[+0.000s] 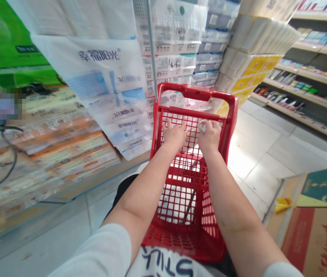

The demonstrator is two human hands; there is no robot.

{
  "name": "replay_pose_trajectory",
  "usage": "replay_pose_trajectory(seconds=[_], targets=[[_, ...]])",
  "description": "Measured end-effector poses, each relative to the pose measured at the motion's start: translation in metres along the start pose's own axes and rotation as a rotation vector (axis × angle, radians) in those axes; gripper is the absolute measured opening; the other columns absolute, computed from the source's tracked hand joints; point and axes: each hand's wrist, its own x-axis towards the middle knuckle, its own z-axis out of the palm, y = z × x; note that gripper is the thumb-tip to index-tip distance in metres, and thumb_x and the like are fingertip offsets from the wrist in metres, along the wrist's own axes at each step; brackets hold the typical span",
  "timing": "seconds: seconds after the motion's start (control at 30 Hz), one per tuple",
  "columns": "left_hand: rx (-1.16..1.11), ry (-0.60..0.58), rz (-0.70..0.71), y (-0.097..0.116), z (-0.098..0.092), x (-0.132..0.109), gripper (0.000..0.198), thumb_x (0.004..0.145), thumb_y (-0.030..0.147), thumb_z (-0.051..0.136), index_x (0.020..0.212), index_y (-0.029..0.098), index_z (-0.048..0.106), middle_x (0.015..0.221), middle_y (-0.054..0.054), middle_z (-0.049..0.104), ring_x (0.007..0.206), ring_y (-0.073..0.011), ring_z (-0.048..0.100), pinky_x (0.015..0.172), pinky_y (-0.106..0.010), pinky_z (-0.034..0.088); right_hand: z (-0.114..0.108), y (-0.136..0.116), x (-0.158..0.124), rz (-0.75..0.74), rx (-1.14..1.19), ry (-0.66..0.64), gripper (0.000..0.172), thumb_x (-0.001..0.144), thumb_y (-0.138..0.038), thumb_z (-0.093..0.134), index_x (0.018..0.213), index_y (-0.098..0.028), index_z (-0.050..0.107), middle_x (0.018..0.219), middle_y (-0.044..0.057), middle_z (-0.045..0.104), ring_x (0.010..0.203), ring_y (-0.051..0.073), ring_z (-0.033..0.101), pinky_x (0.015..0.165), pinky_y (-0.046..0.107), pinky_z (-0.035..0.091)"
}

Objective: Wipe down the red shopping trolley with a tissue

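A red plastic shopping basket [196,181] with grid walls stands upright in front of my body, its handle [198,92] at the far end. My left hand [175,134] is over the basket's far grid wall with fingers spread, holding nothing; whether it touches the wall I cannot tell. Beside it, my right hand [210,134] is closed around a crumpled white tissue [202,125], close to the same wall. The inside of the basket shows only red grid and the pale floor through it, partly hidden by my forearms.
White paper packs [108,77] and orange-marked packs [74,150] are stacked on the left. More packs [247,57] rise behind the basket. Shelves of small goods [310,73] line the far right. Printed cartons [316,231] stand near right, beside the tiled floor [256,169].
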Motion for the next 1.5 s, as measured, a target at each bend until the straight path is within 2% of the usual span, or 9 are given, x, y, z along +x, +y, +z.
replay_pose_trajectory(seconds=[0.13, 0.33, 0.5, 0.67, 0.83, 1.03, 1.2, 1.4, 1.5], targets=[[-0.006, -0.003, 0.008, -0.002, 0.002, 0.000, 0.043, 0.095, 0.036, 0.036, 0.136, 0.027, 0.050, 0.119, -0.007, 0.067, 0.138, -0.0370, 0.025, 0.108, -0.057, 0.024, 0.003, -0.007, -0.003, -0.185, 0.020, -0.146, 0.037, 0.073, -0.006, 0.049, 0.102, -0.023, 0.064, 0.106, 0.008, 0.050, 0.102, 0.024, 0.044, 0.089, 0.038, 0.041], [-0.003, 0.016, 0.026, -0.004, 0.001, -0.001, 0.044, 0.096, 0.040, 0.036, 0.136, 0.026, 0.049, 0.116, -0.008, 0.069, 0.138, -0.0359, 0.025, 0.107, -0.059, 0.025, -0.004, 0.001, 0.000, 0.050, -0.055, 0.061, 0.035, 0.071, -0.006, 0.048, 0.098, -0.021, 0.065, 0.107, 0.010, 0.050, 0.102, 0.025, 0.043, 0.090, 0.040, 0.041], [0.005, -0.007, 0.005, -0.004, -0.002, -0.002, 0.043, 0.097, 0.037, 0.034, 0.135, 0.027, 0.050, 0.116, -0.007, 0.069, 0.138, -0.0341, 0.026, 0.107, -0.057, 0.026, 0.001, -0.002, -0.003, -0.170, 0.072, -0.189, 0.031, 0.071, -0.009, 0.049, 0.092, -0.023, 0.067, 0.097, 0.006, 0.052, 0.095, 0.022, 0.048, 0.086, 0.037, 0.044], [-0.011, -0.002, 0.005, -0.004, -0.004, -0.004, 0.044, 0.096, 0.038, 0.036, 0.137, 0.028, 0.048, 0.119, -0.006, 0.068, 0.140, -0.0328, 0.023, 0.109, -0.057, 0.024, -0.001, 0.002, 0.000, -0.012, 0.038, 0.034, 0.030, 0.071, -0.010, 0.049, 0.093, -0.022, 0.066, 0.100, 0.008, 0.051, 0.097, 0.024, 0.047, 0.087, 0.041, 0.044], [-0.019, -0.023, 0.004, -0.005, -0.004, -0.004, 0.043, 0.096, 0.033, 0.035, 0.136, 0.028, 0.049, 0.117, -0.008, 0.069, 0.140, -0.0321, 0.024, 0.109, -0.057, 0.022, 0.003, -0.005, -0.004, -0.184, 0.052, -0.150, 0.034, 0.072, -0.007, 0.048, 0.096, -0.022, 0.066, 0.103, 0.008, 0.052, 0.100, 0.025, 0.047, 0.088, 0.040, 0.043], [-0.038, -0.008, 0.032, -0.005, -0.003, -0.004, 0.045, 0.096, 0.039, 0.035, 0.138, 0.025, 0.047, 0.119, -0.009, 0.068, 0.138, -0.0324, 0.027, 0.109, -0.059, 0.022, -0.002, 0.008, 0.002, -0.039, 0.039, 0.085, 0.040, 0.071, -0.007, 0.049, 0.106, -0.020, 0.065, 0.110, 0.010, 0.055, 0.106, 0.026, 0.048, 0.096, 0.045, 0.039], [-0.024, -0.023, -0.004, -0.004, -0.003, -0.003, 0.043, 0.096, 0.031, 0.035, 0.136, 0.028, 0.049, 0.119, -0.006, 0.068, 0.140, -0.0333, 0.024, 0.110, -0.057, 0.023, 0.005, 0.001, 0.000, -0.271, 0.159, -0.159, 0.050, 0.068, -0.004, 0.048, 0.112, -0.023, 0.065, 0.118, 0.008, 0.058, 0.111, 0.024, 0.050, 0.097, 0.041, 0.041], [-0.035, -0.004, 0.032, -0.004, -0.003, -0.004, 0.045, 0.096, 0.038, 0.035, 0.137, 0.026, 0.047, 0.117, -0.009, 0.069, 0.140, -0.0339, 0.022, 0.109, -0.059, 0.023, 0.000, 0.012, 0.006, -0.021, 0.096, 0.107, 0.041, 0.074, -0.010, 0.050, 0.111, -0.019, 0.065, 0.116, 0.012, 0.059, 0.109, 0.027, 0.050, 0.098, 0.048, 0.039], [-0.039, -0.005, 0.021, -0.005, -0.003, -0.003, 0.043, 0.096, 0.035, 0.036, 0.136, 0.027, 0.049, 0.116, -0.008, 0.069, 0.140, -0.0337, 0.024, 0.109, -0.059, 0.024, 0.000, 0.006, 0.004, -0.127, 0.152, -0.043, 0.041, 0.072, -0.009, 0.050, 0.107, -0.022, 0.067, 0.113, 0.010, 0.060, 0.107, 0.026, 0.052, 0.096, 0.046, 0.041]])
